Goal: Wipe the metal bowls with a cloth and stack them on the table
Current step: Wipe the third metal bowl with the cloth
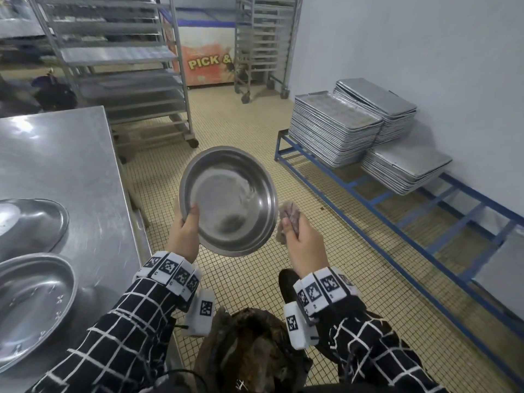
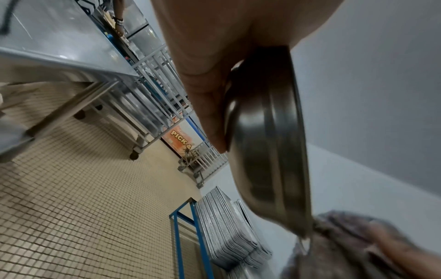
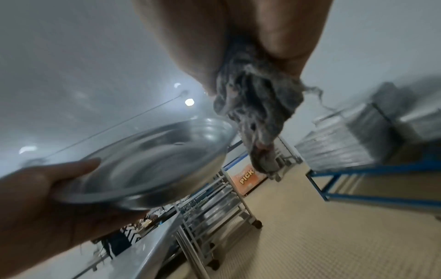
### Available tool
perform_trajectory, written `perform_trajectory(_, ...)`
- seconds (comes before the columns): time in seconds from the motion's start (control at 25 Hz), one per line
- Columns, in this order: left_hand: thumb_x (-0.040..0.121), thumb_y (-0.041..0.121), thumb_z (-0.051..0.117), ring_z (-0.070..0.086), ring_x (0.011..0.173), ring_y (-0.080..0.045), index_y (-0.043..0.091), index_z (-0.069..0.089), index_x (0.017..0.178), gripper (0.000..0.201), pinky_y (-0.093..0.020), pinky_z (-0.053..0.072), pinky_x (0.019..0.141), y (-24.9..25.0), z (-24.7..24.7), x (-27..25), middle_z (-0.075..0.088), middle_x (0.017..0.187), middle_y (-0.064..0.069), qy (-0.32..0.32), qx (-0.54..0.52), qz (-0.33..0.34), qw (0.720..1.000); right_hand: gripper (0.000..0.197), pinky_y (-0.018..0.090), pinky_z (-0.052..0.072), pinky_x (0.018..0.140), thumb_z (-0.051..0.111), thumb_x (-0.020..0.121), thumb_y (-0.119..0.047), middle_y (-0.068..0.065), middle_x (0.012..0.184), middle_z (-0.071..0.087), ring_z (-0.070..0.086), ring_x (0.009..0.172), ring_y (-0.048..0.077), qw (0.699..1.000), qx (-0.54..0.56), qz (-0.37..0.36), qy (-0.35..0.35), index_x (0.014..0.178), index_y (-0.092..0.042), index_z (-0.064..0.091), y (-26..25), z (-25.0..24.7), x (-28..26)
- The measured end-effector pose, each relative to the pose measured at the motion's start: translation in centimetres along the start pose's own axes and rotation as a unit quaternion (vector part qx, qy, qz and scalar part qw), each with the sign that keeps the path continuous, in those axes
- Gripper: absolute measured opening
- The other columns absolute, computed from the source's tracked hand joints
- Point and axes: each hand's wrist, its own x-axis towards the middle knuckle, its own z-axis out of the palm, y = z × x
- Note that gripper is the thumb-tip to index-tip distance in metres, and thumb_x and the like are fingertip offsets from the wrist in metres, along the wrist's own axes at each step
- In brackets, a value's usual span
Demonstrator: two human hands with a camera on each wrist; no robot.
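Fingers (image 2: 210,113) of your left hand (image 1: 184,236) grip the metal bowl (image 1: 229,199) rim, your right hand (image 1: 304,246) clutches the cloth (image 1: 289,217) just beside it.

The left hand (image 1: 183,236) gripped a metal bowl (image 1: 229,200) by its rim, tilted up. Just right of it, the right hand's (image 1: 304,246) fingers (image 1: 286,222) bunched a grey cloth (image 1: 289,215). Left of the fingers, two bowls (image 1: 31,304) lay on the steel counter (image 1: 71,154).

Both hands raised, each grip (image 1: 184,232) (image 1: 304,245) closed
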Motion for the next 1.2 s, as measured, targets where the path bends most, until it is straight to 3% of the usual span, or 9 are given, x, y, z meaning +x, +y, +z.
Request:
perform_trajectory(0.16,0.101,0.040,0.026,0.054,0.109,-0.014,0.008,0.043,0.135,0.050,-0.018,0.034,0.091,1.1,0.5,-1.2,0.054,0.105,0.010,-0.069,0.042,0.012,0.997,0.029,0.012,0.048,0.072,0.044,0.097,-0.041,-0.015,0.095,0.060,0.057,0.082,-0.005,0.988,-0.014,-0.112,-0.108,0.117,-0.023,0.053,-2.0,2.8,-2.2)
perform_trajectory(0.28,0.101,0.036,0.028,0.067,0.077,0.000,0.011,0.055,0.107,0.037,-0.013,0.051,0.074,1.7,0.5,-1.4,0.069,0.072,0.011,-0.092,0.019,0.027,0.995,0.024,0.019,0.045,0.076,0.040,0.099,-0.042,-0.008,0.092,0.057,0.055,0.082,0.005,0.957,-0.068,-0.212,-0.188,0.099,-0.020,0.051,-1.8,5.6,-3.7)
perform_trajectory(0.36,0.100,0.039,0.031,0.068,0.086,-0.011,0.013,0.053,0.116,0.038,-0.018,0.053,0.068,1.9,0.0,-0.7,0.069,0.082,0.005,-0.087,0.013,0.033,0.996,0.039,0.031,0.044,0.095,0.033,0.098,-0.044,0.001,0.115,0.061,0.055,0.107,0.016,0.933,-0.164,-0.243,-0.207,0.118,-0.016,0.053,-0.2,5.6,-3.7)
perform_trajectory(0.48,0.099,0.039,0.033,0.065,0.079,-0.006,0.019,0.047,0.123,0.034,-0.016,0.054,0.061,1.6,-0.9,-0.2,0.062,0.094,0.004,-0.082,0.024,0.041,0.995,0.051,0.032,0.016,0.118,0.026,0.099,-0.045,0.002,0.137,0.052,0.039,0.133,0.018,0.879,-0.347,-0.252,-0.210,0.136,-0.018,0.046,2.0,3.7,-2.1)
perform_trajectory(0.6,0.100,0.039,0.030,0.059,0.086,-0.005,0.014,0.045,0.131,0.042,-0.002,0.043,0.056,1.4,-0.4,-0.9,0.057,0.095,0.009,-0.077,0.048,0.051,0.995,0.051,0.036,0.001,0.120,0.022,0.100,-0.045,-0.003,0.143,0.047,0.029,0.140,0.013,0.900,-0.324,-0.247,-0.157,0.139,-0.021,0.044,2.0,3.4,-1.9)
perform_trajectory(0.84,0.101,0.035,0.032,0.062,0.096,0.001,0.018,0.048,0.125,0.033,-0.008,0.046,0.071,2.4,0.4,-0.4,0.061,0.102,0.011,-0.067,0.021,0.091,0.993,0.050,0.038,0.035,0.109,0.025,0.100,-0.048,-0.003,0.142,0.046,0.040,0.131,0.015,0.943,-0.111,-0.276,-0.151,0.143,-0.026,0.035,-0.6,6.9,-3.5)
perform_trajectory(0.92,0.101,0.037,0.033,0.062,0.095,-0.003,0.023,0.049,0.123,0.030,-0.014,0.048,0.073,2.1,-0.2,0.3,0.062,0.101,0.010,-0.072,0.023,0.083,0.994,0.046,0.037,0.029,0.113,0.030,0.100,-0.045,-0.002,0.140,0.048,0.040,0.130,0.016,0.926,-0.189,-0.293,-0.145,0.141,-0.027,0.040,0.1,5.2,-3.0)
perform_trajectory(1.04,0.100,0.041,0.031,0.060,0.098,-0.009,0.037,0.047,0.119,0.025,-0.022,0.049,0.078,1.4,-0.8,0.5,0.061,0.107,0.008,-0.117,0.066,0.064,0.989,0.045,0.025,0.002,0.113,0.027,0.102,-0.041,-0.005,0.151,0.035,0.024,0.142,0.012,0.879,-0.342,-0.281,-0.181,0.144,-0.028,0.036,2.7,2.3,-1.9)
perform_trajectory(1.2,0.101,0.041,0.023,0.052,0.084,0.002,0.029,0.038,0.129,0.034,-0.006,0.044,0.061,1.0,0.2,-1.0,0.054,0.102,0.013,-0.149,0.113,0.018,0.982,0.054,0.044,0.001,0.119,0.010,0.100,-0.043,-0.006,0.158,-0.008,-0.017,0.143,0.013,0.872,-0.440,-0.152,-0.153,0.151,-0.027,0.002,5.5,1.3,1.5)
